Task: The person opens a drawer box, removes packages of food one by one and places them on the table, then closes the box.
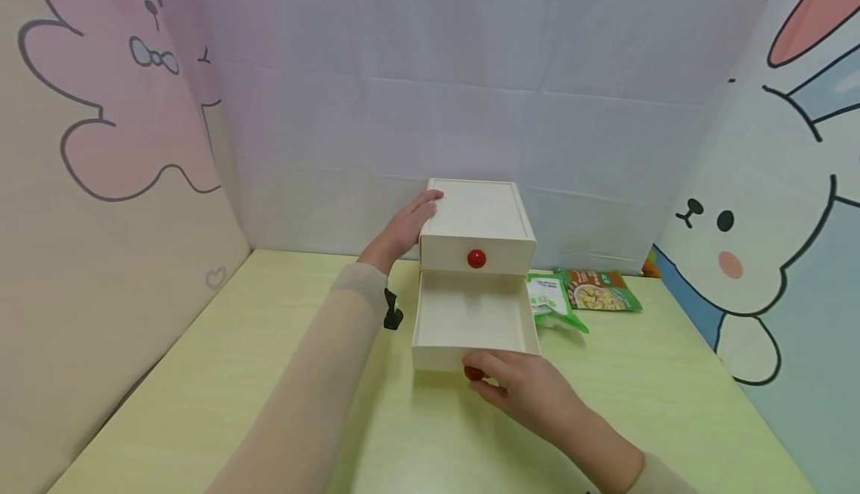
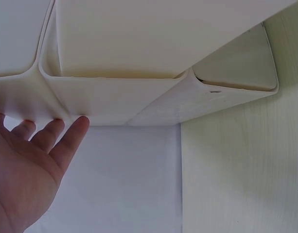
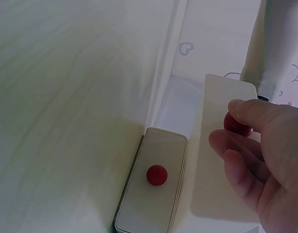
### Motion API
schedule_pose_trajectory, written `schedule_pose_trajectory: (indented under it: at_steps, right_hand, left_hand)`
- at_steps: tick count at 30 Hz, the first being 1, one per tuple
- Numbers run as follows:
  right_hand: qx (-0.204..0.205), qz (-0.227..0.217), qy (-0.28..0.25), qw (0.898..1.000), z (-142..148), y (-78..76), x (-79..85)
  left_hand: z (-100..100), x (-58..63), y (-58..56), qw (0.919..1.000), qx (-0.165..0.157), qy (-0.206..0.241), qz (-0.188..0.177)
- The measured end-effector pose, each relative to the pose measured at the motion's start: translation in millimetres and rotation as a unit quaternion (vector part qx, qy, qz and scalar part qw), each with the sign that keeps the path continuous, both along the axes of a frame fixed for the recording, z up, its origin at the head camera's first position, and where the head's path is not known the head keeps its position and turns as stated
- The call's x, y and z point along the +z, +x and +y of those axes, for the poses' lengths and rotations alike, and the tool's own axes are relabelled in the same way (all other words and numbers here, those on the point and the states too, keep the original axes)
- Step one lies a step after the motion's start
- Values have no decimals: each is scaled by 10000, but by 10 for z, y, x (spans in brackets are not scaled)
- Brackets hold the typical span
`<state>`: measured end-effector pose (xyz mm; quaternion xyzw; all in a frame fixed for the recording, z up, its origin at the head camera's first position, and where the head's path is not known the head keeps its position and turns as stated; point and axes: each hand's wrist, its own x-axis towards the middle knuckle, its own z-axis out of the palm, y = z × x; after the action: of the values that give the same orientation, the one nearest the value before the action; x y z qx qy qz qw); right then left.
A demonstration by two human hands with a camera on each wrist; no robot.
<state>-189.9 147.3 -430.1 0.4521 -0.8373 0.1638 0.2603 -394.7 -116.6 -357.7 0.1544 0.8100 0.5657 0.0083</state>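
A white two-drawer box [image 1: 478,209] stands at the back of the table. Its upper drawer [image 1: 443,254], with a round red knob [image 1: 476,258], is closed. The lower drawer [image 1: 430,358] is pulled far out, and its visible floor is bare. Thumb and fingers of my right hand [image 1: 537,391] pinch the red knob [image 3: 235,125] on the lower drawer's front. My left hand [image 1: 404,225] rests against the box's left side near the top edge, fingers extended, as the left wrist view shows along the white wall [image 2: 97,97].
Right of the box lie a green-and-white packet [image 1: 547,296] and a brown-and-green food packet [image 1: 598,290]. Behind the box hangs a pale cloth wall [image 1: 470,69], and printed panels flank the light yellow-green table [image 1: 302,307]. A small black object [image 1: 393,313] shows beside my left wrist.
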Motion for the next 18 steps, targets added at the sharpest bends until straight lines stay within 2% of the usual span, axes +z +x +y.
schedule_pose_trajectory:
  at_steps: [7,18]
  right_hand:
    - [107,45,-62,9999,-3,-37,-7]
    - [6,-186,-34,9998,-12,-100,0]
  left_hand:
    - [-1,-14,-13,10000,-16,32,-5]
    - [-1,-15,-15,9999,-55,25,82]
